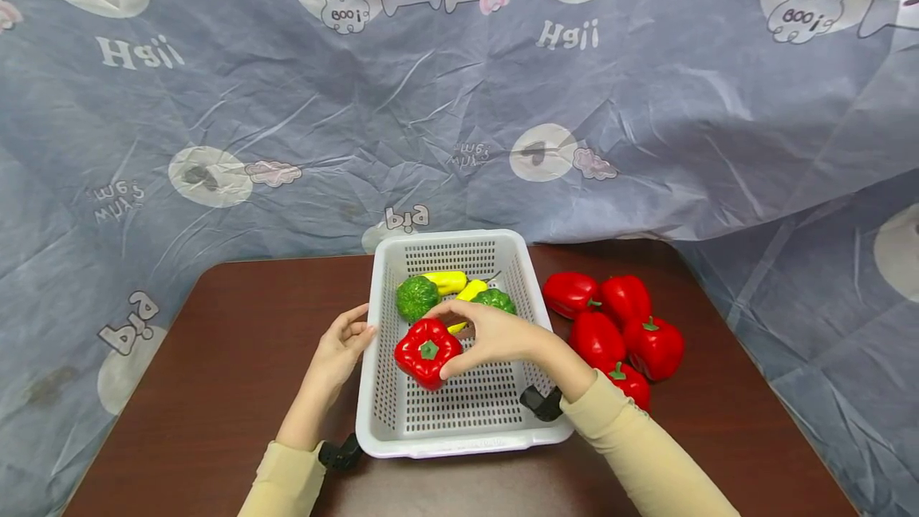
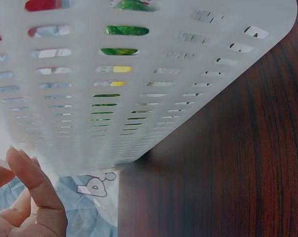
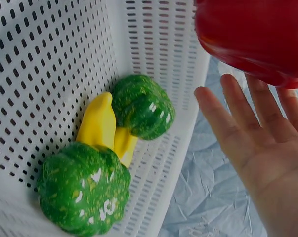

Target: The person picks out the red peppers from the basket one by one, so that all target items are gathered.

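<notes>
A red bell pepper (image 1: 412,356) with a green stem is held over the basket by my right hand (image 1: 495,335), thumb on the near side and fingers on the far side. Below it, the white perforated plastic basket (image 1: 467,447) holds two green speckled pumpkins (image 3: 84,190) and yellow peppers (image 3: 97,122), grouped toward its far end. My left hand (image 1: 339,351) grips the basket's left rim with thumb and fingers; in the left wrist view its fingers (image 2: 37,190) curl at that edge. In the right wrist view the held pepper partly covers the fingertips.
Several more red bell peppers (image 1: 597,339) lie clustered on the dark wooden table (image 1: 266,325), right of the basket. Behind the table hangs a grey-blue printed cloth (image 1: 345,118). Each wrist wears a small black camera (image 1: 542,403).
</notes>
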Available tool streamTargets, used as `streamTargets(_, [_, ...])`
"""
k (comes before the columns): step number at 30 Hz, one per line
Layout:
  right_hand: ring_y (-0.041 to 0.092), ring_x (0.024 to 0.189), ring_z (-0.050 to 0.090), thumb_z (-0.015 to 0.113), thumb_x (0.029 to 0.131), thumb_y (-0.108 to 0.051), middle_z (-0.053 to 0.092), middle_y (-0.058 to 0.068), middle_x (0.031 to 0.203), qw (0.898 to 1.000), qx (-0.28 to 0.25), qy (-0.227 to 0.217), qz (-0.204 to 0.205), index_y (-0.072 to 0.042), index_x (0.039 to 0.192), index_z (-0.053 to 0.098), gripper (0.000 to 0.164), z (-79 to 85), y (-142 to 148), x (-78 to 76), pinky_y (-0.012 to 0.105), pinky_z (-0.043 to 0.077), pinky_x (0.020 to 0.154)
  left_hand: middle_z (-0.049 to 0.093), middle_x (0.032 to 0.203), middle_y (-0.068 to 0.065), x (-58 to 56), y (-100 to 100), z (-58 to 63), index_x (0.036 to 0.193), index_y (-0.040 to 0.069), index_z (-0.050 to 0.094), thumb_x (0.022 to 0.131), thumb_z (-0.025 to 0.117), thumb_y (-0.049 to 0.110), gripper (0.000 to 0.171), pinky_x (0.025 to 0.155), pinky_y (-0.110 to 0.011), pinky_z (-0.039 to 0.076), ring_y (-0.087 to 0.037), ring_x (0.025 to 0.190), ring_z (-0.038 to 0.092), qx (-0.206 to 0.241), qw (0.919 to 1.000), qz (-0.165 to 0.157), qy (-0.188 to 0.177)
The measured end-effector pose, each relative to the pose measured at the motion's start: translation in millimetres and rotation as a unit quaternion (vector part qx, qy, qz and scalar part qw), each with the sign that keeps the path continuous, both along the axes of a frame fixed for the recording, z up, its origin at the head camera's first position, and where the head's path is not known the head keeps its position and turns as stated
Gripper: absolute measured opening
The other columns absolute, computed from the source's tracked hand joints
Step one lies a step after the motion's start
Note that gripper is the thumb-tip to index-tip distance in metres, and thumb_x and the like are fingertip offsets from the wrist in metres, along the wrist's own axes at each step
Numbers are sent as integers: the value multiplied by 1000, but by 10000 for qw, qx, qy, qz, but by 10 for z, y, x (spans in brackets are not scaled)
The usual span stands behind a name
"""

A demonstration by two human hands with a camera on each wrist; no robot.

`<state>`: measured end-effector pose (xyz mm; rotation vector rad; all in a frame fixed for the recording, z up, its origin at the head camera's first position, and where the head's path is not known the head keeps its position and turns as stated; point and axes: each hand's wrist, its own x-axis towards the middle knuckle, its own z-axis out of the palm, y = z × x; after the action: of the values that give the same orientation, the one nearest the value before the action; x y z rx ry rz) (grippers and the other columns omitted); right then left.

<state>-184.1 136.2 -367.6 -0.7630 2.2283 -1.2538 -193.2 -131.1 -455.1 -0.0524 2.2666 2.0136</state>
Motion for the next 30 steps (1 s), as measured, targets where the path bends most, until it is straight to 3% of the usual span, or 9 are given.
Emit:
streamTargets(5, [26, 121, 55, 80, 80, -16, 57, 11, 130, 9971, -719, -214, -119, -5, 135, 49, 64, 54, 131, 12, 39, 50, 100, 62, 95, 3, -9, -5, 6, 145, 7, 44, 97, 61, 7, 51, 74, -21, 52, -1, 79, 61, -69, 9998, -1, -171])
streamTargets(9, [26, 117, 57, 78, 81, -10, 53, 17, 132, 9884, -1394, -550, -256, 0, 135, 43, 65, 92, 267, 32, 36, 53, 95, 61, 97, 4, -11, -6, 16, 146, 10, 43, 98, 59, 8, 51, 75, -22, 52, -1, 80, 61, -113, 9995, -18, -307])
streamTargets(18, [28, 116, 57, 75, 83, -12, 49, 23, 135, 9805, -1659, -311, -1007, 1, 139, 37, 69, 183, 665, 138, 35, 56, 88, 62, 101, 0, -3, -14, 45, 146, 12, 43, 98, 60, 10, 51, 75, -22, 51, -1, 82, 61, -216, 9993, -15, -293])
streamTargets(26, [15, 111, 57, 68, 85, -8, 53, 4, 126, 9698, -1814, 65, -1626, 0, 138, 36, 62, 160, 1061, 277, 30, 56, 85, 62, 100, 1, 2, -6, 61, 146, 10, 42, 98, 60, 10, 51, 77, -22, 52, -1, 83, 62, -129, 9994, -45, -306])
streamTargets(30, [11, 107, 58, 65, 87, -4, 56, -3, 121, 9627, -1965, 291, -1839, -9, 134, 42, 52, 149, 1238, 361, 27, 56, 84, 62, 101, -1, 11, 4, 64, 147, 9, 42, 98, 60, 11, 52, 76, -21, 52, -1, 84, 62, -141, 9994, -62, -295])
